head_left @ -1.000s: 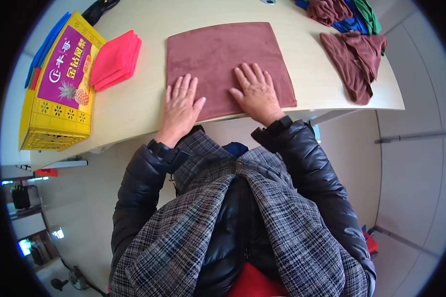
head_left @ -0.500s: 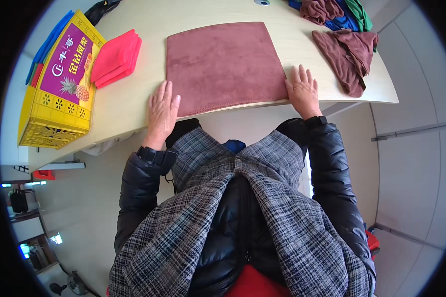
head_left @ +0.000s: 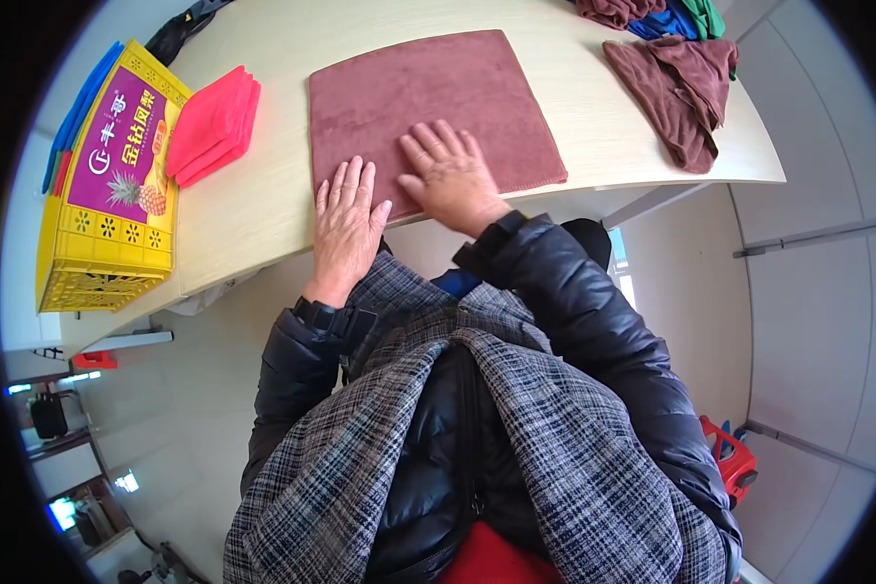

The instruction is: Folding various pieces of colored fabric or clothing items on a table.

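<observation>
A brownish-red towel (head_left: pixel 419 92) is spread flat on the pale table, its near edge close to the table's front edge. My left hand (head_left: pixel 348 214) rests on the towel's near left corner, palm down with the fingers stretched out. Flat on the near middle part of the towel lies my right hand (head_left: pixel 451 177), fingers spread and pointing up to the left. Neither hand grips anything. The cloth under both palms is hidden.
At the left stand a yellow crate (head_left: pixel 112 263) with blue cloths at its far side and a stack of folded red cloths (head_left: pixel 214 127). A crumpled brown cloth (head_left: pixel 676 102) lies at the right, near a heap of blue (head_left: pixel 667 44), green and brown cloths. The table's edge curves in front.
My right hand has moved left from the towel's right corner onto its near middle. My left hand has shifted slightly right, onto the towel's left corner.
</observation>
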Tool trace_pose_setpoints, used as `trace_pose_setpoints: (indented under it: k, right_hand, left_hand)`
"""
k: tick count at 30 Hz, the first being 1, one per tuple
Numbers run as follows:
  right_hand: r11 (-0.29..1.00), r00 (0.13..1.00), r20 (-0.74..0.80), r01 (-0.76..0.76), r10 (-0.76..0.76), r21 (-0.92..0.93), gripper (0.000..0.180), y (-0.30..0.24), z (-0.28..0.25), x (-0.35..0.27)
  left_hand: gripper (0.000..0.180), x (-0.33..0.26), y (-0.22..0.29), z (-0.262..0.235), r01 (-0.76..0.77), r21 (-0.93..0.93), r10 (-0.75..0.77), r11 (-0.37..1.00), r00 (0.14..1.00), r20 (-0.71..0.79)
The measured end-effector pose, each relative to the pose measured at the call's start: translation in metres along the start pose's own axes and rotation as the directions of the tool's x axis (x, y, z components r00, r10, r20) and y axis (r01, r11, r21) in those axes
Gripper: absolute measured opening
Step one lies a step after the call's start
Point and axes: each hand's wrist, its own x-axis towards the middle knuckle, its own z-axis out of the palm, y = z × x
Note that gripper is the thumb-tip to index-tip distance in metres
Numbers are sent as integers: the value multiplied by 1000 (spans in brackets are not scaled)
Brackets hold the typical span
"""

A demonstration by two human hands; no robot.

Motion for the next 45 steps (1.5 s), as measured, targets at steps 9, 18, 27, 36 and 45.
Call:
trace_pose_setpoints:
  k: [9, 18, 27, 36, 45]
  right_hand:
    - [962, 966, -90, -250, 241, -112, 60, 99, -28, -43]
    - [983, 984, 1, -178, 178, -43, 66, 41, -45, 33]
    - [986, 994, 90, -53, 68, -159, 73, 91, -10, 34]
    - [912, 918, 178, -299, 355, -280, 73, 155, -45, 34]
    - [995, 984, 171, -28, 44, -95, 73, 57, 7, 121]
  left_hand:
    - [60, -16, -12, -11, 32, -34, -31, 999, 999, 25]
    - [59, 69, -36, -19, -30, -90, 27, 995, 999, -38]
    - [63, 76, -64, 17, 0, -2, 0, 1000, 993, 116]
    - [64, 75, -84, 2, 92, 28, -95, 995, 975, 199]
    - [66, 155, -70, 39, 37, 28, -40, 999, 989, 144]
